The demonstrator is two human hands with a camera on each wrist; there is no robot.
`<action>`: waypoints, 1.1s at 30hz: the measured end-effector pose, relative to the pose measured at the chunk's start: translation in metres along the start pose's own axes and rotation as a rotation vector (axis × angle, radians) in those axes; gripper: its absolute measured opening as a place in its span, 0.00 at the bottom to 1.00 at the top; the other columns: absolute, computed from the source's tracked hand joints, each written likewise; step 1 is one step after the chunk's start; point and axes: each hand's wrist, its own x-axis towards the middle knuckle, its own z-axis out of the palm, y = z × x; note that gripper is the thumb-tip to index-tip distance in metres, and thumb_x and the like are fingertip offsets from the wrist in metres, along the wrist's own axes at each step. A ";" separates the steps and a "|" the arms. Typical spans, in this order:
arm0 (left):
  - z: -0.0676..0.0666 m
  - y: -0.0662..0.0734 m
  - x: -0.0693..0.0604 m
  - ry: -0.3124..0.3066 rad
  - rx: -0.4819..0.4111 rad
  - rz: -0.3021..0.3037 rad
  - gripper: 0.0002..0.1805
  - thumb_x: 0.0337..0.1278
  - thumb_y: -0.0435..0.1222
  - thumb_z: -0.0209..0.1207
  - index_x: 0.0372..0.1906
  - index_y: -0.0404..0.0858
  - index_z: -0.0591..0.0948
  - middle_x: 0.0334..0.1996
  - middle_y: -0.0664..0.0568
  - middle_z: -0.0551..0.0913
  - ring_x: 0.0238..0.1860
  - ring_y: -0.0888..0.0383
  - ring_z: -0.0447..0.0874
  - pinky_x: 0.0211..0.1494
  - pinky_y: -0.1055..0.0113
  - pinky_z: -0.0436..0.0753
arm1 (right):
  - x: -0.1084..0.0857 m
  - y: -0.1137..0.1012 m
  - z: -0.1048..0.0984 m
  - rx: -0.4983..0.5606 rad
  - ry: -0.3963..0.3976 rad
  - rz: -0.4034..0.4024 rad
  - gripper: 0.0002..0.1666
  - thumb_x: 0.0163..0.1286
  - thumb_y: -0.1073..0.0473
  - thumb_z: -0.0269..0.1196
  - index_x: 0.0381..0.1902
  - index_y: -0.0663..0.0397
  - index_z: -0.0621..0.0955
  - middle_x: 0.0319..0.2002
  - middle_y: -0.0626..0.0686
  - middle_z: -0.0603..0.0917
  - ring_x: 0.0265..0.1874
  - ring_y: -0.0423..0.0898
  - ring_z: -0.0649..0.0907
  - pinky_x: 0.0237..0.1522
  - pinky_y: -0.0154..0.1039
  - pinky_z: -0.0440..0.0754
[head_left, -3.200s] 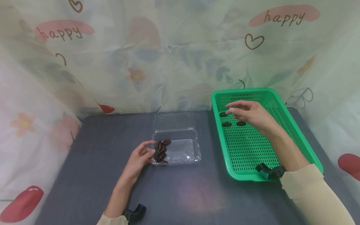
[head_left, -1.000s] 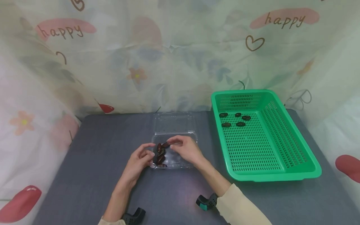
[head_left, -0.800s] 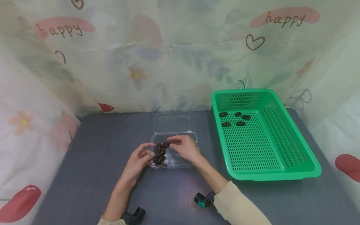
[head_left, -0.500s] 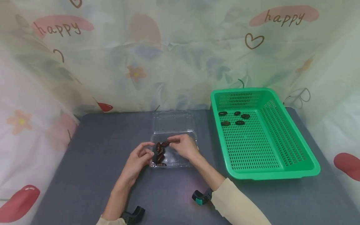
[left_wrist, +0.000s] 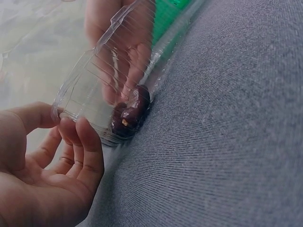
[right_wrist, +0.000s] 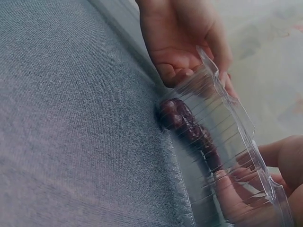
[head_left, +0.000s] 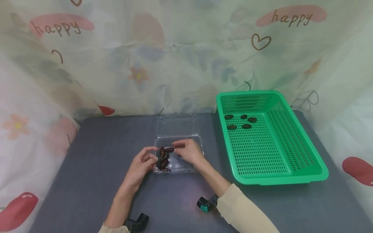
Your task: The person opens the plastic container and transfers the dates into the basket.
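My left hand (head_left: 140, 168) pinches the left rim of a clear plastic clamshell box (head_left: 185, 163), as the left wrist view also shows. Several dark brown, glossy dates (head_left: 164, 158) lie bunched along the box's left side. My right hand (head_left: 190, 152) reaches into the box from the right, with thumb and fingertips pinching the end of one date (head_left: 169, 149) at the back of the bunch. In the right wrist view the thumb (right_wrist: 229, 191) shows through the clear wall, touching a date (right_wrist: 213, 156). The box wall blurs the fingertips there.
A green perforated basket (head_left: 279, 180) stands to the right, with several dates (head_left: 246, 126) spaced out near its back left. The box's clear lid (head_left: 178, 125) lies folded back behind it. A grey cloth (head_left: 87, 181) covers the table; a printed curtain (head_left: 180, 74) hangs behind.
My right hand has moved from over the basket left to the box and taken hold of a date. More dates show in the basket. My left hand has stayed at the rim.
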 end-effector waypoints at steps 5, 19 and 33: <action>0.000 -0.001 0.001 0.002 0.010 0.003 0.20 0.64 0.28 0.57 0.61 0.40 0.75 0.35 0.44 0.77 0.33 0.55 0.76 0.39 0.64 0.80 | 0.001 0.000 0.001 -0.049 -0.012 0.017 0.18 0.60 0.64 0.69 0.50 0.54 0.87 0.43 0.49 0.89 0.45 0.46 0.86 0.45 0.38 0.81; 0.000 -0.002 0.002 -0.001 0.001 0.015 0.20 0.64 0.26 0.55 0.59 0.39 0.74 0.33 0.47 0.76 0.31 0.57 0.75 0.37 0.66 0.78 | 0.006 -0.006 0.010 -0.180 0.039 0.022 0.13 0.57 0.59 0.74 0.42 0.50 0.90 0.32 0.45 0.89 0.31 0.38 0.85 0.36 0.35 0.78; 0.002 -0.001 0.002 0.018 0.003 0.011 0.20 0.62 0.25 0.54 0.59 0.38 0.73 0.30 0.51 0.76 0.29 0.59 0.73 0.35 0.66 0.75 | 0.006 -0.007 0.019 -0.307 0.087 -0.027 0.11 0.53 0.58 0.77 0.36 0.45 0.89 0.27 0.41 0.87 0.25 0.36 0.82 0.33 0.36 0.76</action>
